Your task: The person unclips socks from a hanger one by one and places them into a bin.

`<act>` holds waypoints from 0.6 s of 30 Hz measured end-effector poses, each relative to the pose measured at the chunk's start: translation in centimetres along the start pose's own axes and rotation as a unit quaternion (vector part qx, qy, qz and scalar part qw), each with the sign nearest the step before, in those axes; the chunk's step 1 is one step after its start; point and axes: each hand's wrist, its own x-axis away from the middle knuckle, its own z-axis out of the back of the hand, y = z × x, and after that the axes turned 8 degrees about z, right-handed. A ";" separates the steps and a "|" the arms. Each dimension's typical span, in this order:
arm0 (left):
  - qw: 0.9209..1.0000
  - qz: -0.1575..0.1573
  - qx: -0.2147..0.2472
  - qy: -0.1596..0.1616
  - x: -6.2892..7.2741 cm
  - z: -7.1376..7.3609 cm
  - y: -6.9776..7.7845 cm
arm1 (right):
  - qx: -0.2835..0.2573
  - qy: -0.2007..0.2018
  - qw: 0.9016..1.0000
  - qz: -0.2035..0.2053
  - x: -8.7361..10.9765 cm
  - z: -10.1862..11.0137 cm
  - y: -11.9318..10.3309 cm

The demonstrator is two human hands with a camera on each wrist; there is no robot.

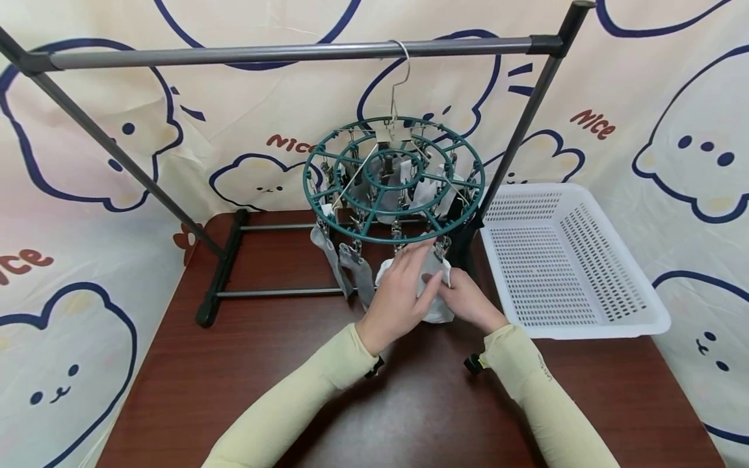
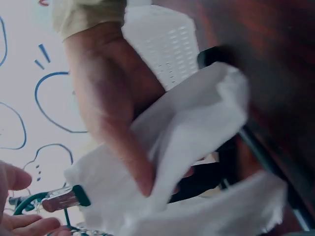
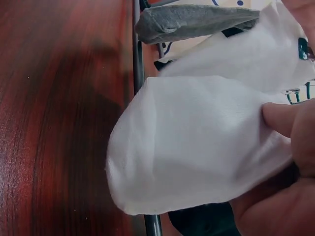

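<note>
My right hand [image 1: 471, 300] pinches a white sock [image 3: 197, 147] between thumb and fingers, below the front rim of a round green clip hanger [image 1: 377, 235]. A clip [image 2: 66, 197] with green tips bites the edge of white fabric. Beside it, my left hand [image 1: 400, 286] is raised toward the rim, thumb and fingers spread apart with no visible grip. A second piece of white fabric [image 3: 231, 59] hangs just behind the held sock. Grey socks [image 1: 358, 273] dangle from clips to the left. Part of the white fabric is hidden behind my left hand in the head view.
The hanger's hook [image 1: 400, 65] sits over the bar of a dark metal rack [image 1: 234, 56]. A white perforated basket [image 1: 649, 292] stands to the right on the brown table [image 1: 234, 377]. More fabric hangs within the hanger's rings, and a dark piece [image 1: 462, 247] hangs at its right.
</note>
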 end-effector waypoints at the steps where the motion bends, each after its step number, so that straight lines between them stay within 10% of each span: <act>1: 1.000 0.009 0.002 -0.009 -0.3 0.0 0.1 | 0.001 -0.001 1.000 0.000 0.0 0.0 0.0; 10: 0.991 0.064 0.013 -0.114 -2.5 0.9 -0.5 | -0.012 -0.021 1.000 0.002 0.2 0.2 -0.1; 18: 0.991 0.021 0.020 -0.128 -3.8 1.5 -1.5 | -0.025 -0.027 0.999 0.010 0.1 0.3 0.0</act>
